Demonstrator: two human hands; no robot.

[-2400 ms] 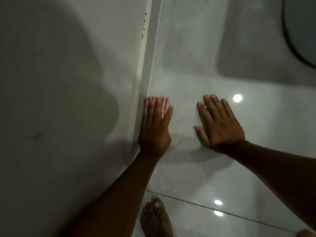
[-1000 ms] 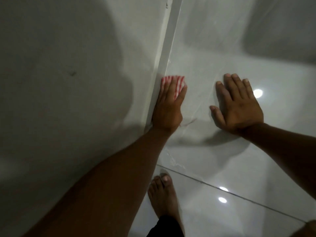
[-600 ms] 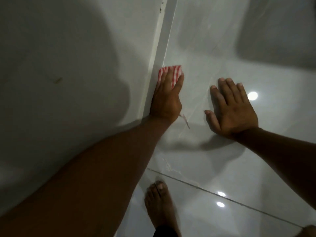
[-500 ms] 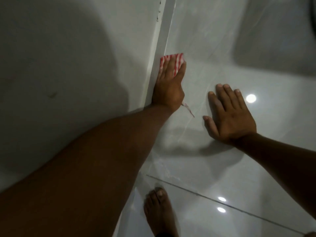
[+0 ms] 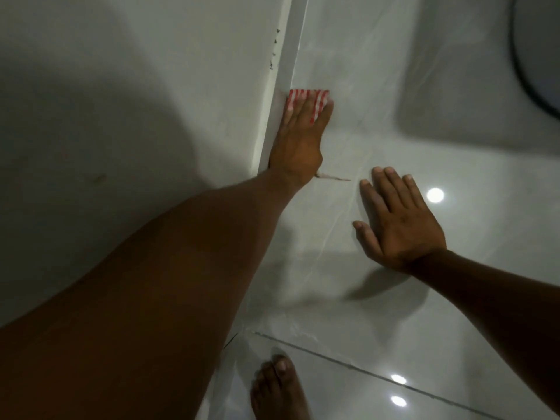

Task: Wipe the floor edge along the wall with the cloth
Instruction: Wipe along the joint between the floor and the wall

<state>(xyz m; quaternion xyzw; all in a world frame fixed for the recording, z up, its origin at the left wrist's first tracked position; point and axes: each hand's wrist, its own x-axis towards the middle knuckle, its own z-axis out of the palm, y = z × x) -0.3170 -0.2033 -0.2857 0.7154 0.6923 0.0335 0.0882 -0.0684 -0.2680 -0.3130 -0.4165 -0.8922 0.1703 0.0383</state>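
Observation:
A red-and-white striped cloth [image 5: 315, 97] lies flat on the glossy tiled floor, right against the white skirting [image 5: 288, 74] at the foot of the wall. My left hand [image 5: 298, 144] presses down on it with the fingers stretched forward, so only the cloth's far edge and a thin tail behind the wrist show. My right hand [image 5: 397, 222] rests flat on the floor [image 5: 394, 116] to the right, fingers spread and holding nothing.
The grey wall [image 5: 136, 101] fills the left side. A dark curved object [image 5: 542, 56] sits at the top right corner. My bare foot [image 5: 278, 389] stands on the tile below a grout line [image 5: 378, 374]. Ceiling lights glare off the floor.
My left hand has slid the cloth farther forward along the skirting, and the arm is more stretched out. My right hand stays flat on the floor.

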